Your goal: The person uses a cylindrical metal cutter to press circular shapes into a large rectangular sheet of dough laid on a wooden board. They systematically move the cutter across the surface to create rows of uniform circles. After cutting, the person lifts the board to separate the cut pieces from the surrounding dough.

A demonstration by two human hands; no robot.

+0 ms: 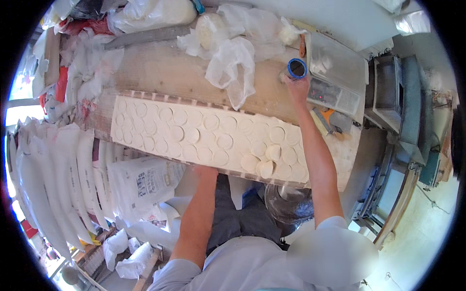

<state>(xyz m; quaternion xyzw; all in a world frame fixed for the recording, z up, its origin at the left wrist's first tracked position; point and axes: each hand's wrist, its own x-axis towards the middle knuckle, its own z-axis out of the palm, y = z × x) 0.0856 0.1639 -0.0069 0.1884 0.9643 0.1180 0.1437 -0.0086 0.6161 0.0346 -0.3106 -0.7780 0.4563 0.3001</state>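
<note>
A long, pale sheet of rolled dough (233, 127) stretches across the wooden table, marked with rows of cut circles. Several dough rounds (267, 169) at its near right lie loose or tilted on top of the sheet. Beyond the sheet's far right edge, my right hand (298, 88) is closed round a cup-like round container (297, 69) with a blue rim and a dark inside. My left hand (206, 170) is at the table's near edge, below the middle of the dough. Its fingers are hidden or too unclear to make out.
Crumpled clear plastic bags (233, 63) lie at the back of the table (155, 68). A digital scale (335, 94) and an orange-handled scraper (327, 119) are at the right. White sacks (58, 169) stand at the left. A metal bowl (289, 206) sits below the near edge.
</note>
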